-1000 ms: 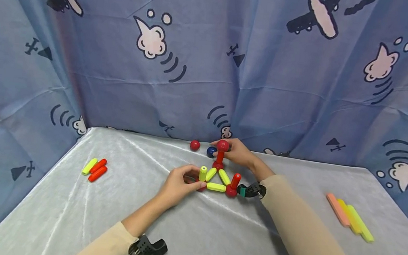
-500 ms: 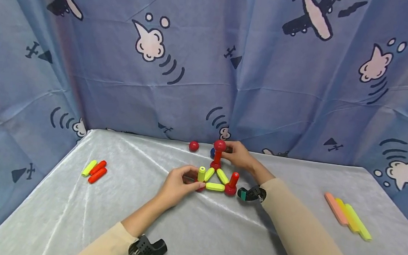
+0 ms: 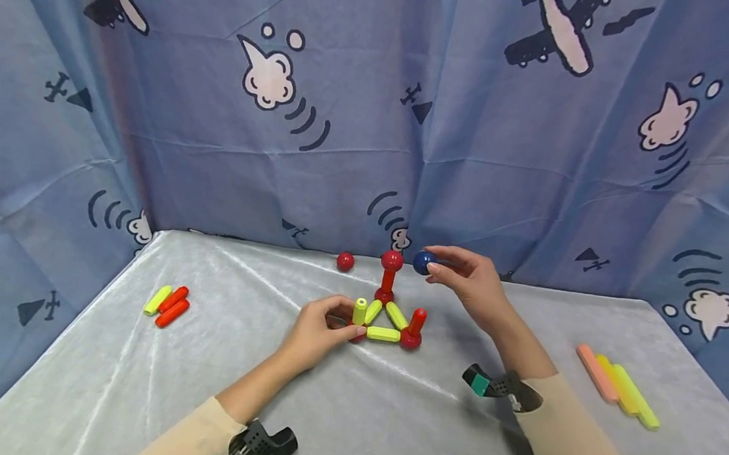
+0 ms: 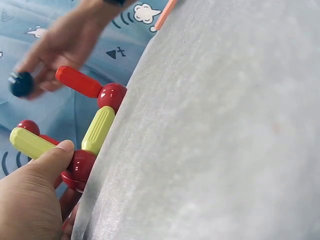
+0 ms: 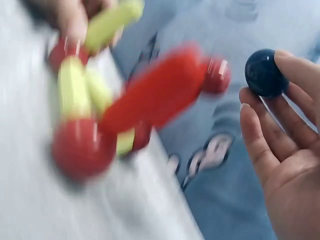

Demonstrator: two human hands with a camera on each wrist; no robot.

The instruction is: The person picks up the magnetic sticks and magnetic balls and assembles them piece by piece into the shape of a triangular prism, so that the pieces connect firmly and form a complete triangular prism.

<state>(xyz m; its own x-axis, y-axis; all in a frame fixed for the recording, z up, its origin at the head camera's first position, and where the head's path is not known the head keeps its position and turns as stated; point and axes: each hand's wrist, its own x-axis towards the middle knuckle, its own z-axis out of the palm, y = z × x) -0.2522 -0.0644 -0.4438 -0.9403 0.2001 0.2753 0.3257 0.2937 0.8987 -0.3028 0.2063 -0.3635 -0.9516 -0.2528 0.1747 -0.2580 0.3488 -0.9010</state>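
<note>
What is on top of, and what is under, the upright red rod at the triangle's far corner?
On top is a red ball; under the red rod is a second red ball. The faces where they meet are covered.

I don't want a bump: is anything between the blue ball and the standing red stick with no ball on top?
Nothing visible is. In the head view, the gap between the blue ball in the right hand and that red stick looks open. The red ball on the back stick is off left.
</note>
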